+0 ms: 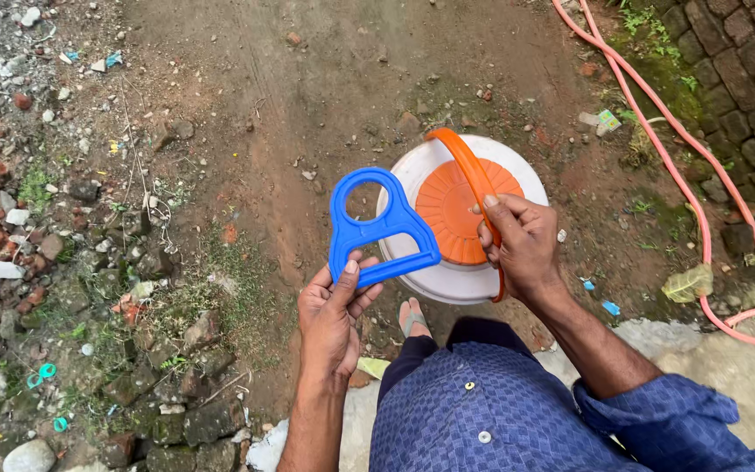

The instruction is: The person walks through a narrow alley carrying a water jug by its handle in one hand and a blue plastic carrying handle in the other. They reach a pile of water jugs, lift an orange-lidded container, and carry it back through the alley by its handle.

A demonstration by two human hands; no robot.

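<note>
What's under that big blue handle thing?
Behind the blue handle, held by the left hand, lie bare dirt and the white container's edge. Its ring shows dirt; whatever its bars cover stays hidden.

Left hand (332,315) fingers pinched, right hand (524,245) fingers curled, both forearms extended

Bare dirt ground (325,79), rubble (10,227) left, stone paving (744,79) right.

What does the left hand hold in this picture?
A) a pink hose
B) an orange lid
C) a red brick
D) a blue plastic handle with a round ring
D: the left hand grips the blue plastic handle by its bar, ring end up.
</note>
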